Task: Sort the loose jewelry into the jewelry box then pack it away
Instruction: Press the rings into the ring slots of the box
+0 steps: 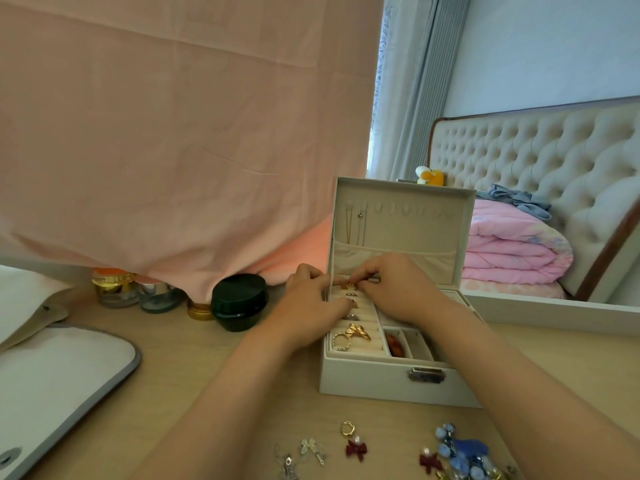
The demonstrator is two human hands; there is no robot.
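Both hands over open jewelry box (398, 379) on desk: right hand (398, 285) pinches small gold ring (349, 285) at ring rolls, left hand (311, 303) curled, steadying nearby. Several rings slotted. Loose earrings (356, 448), blue beaded piece (464, 452) remain in front; lid open.

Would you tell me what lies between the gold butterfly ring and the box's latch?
In the head view, a red piece in a small compartment lies between the butterfly ring and the latch.

Pale wooden desk (194, 368) carrying the open white jewelry box (388, 382), black jar (239, 303), loose red bow earrings (356, 449), gold hoop (347, 428)
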